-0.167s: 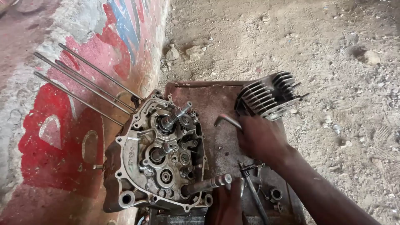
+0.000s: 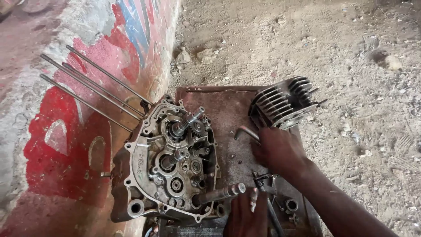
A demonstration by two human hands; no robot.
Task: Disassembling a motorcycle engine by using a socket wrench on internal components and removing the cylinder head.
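Note:
An open engine crankcase (image 2: 169, 162) with exposed gears and shafts stands on a rusty metal tray (image 2: 228, 105). My right hand (image 2: 278, 151) reaches over the tray to the right of the case and is closed on a bent, L-shaped metal bar (image 2: 244, 131). My left hand (image 2: 245, 217) is at the bottom edge, its fingers by the tip of a splined shaft (image 2: 221, 193) that sticks out of the case. Whether it grips anything is hidden. A finned cylinder block (image 2: 283, 103) lies on the tray just behind my right hand.
Several long thin studs (image 2: 92, 92) project from the case toward a painted red, white and blue wall (image 2: 66, 145) on the left. Small metal parts and a dark rod (image 2: 274, 206) lie on the tray near my hands. Dusty, stony ground (image 2: 351, 66) spreads to the right.

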